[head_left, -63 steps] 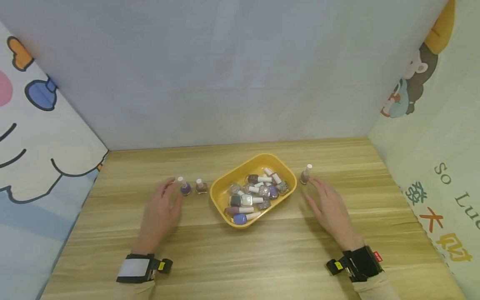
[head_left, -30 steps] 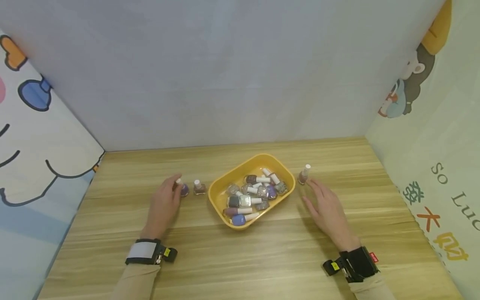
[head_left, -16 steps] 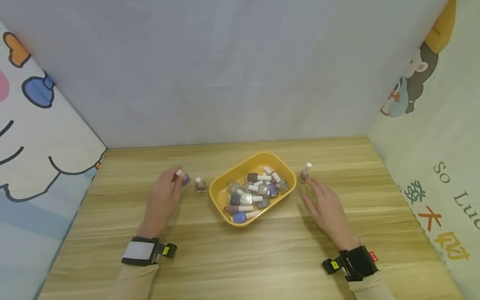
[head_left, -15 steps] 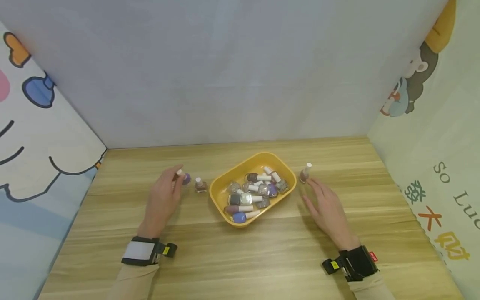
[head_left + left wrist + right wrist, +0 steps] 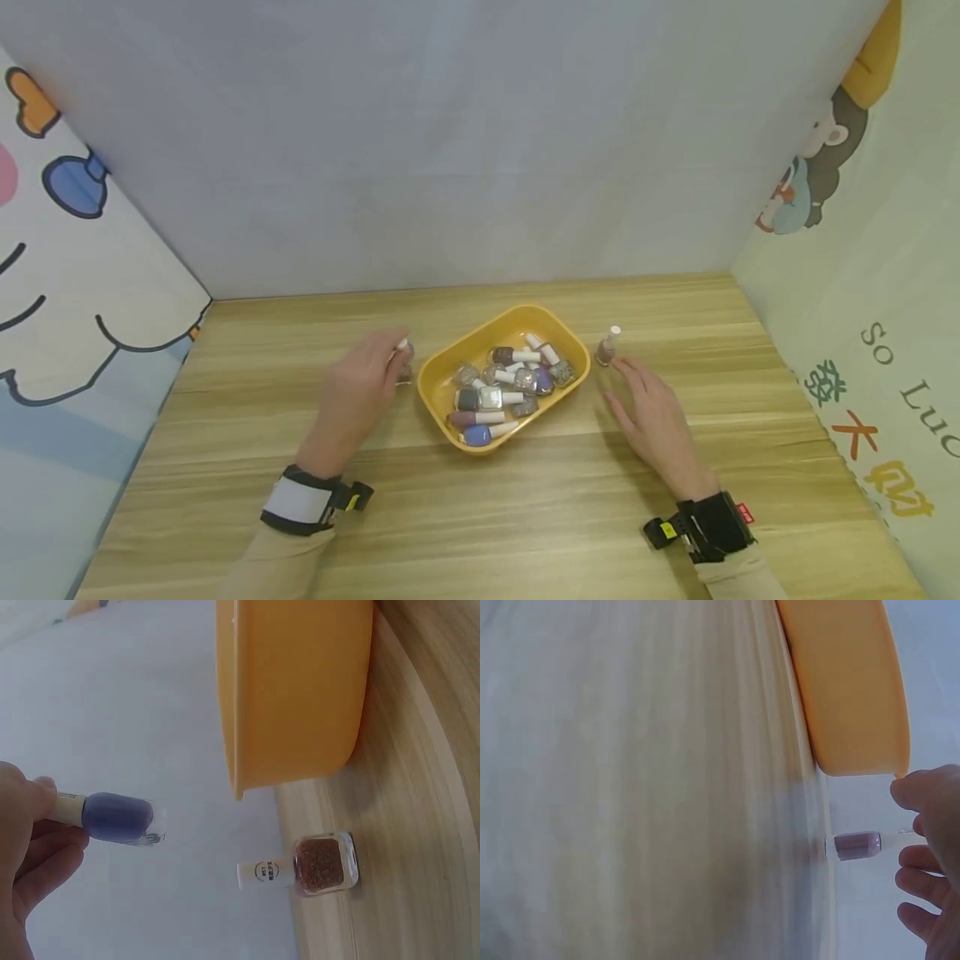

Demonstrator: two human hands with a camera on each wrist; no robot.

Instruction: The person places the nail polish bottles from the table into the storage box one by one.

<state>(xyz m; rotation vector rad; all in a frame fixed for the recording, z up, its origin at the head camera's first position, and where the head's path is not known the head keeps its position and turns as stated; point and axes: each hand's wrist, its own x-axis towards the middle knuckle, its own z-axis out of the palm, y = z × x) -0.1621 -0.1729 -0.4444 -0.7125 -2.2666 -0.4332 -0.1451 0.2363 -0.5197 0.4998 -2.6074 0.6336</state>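
Note:
My left hand (image 5: 352, 396) pinches the white cap of a purple nail polish bottle (image 5: 118, 817) and holds it above the table. In the left wrist view, a brown glitter nail polish bottle (image 5: 324, 864) stands upright beside the yellow basket (image 5: 300, 697); the head view shows it partly hidden by the left hand. A mauve nail polish bottle (image 5: 606, 352) stands right of the basket. Close to it is my right hand (image 5: 656, 421), fingers relaxed and holding nothing; the right wrist view shows the fingers near its cap.
Inside the basket lie several nail polish bottles, among them a blue one (image 5: 477, 435) and a pale silver one (image 5: 491, 398). The wood-grain table (image 5: 525, 517) is bounded by a grey backdrop (image 5: 465, 167) and printed side panels.
My left hand has taken hold of the purple nail polish bottle by its cap, lifted it, and moved right over the brown glitter bottle. The right hand has barely moved.

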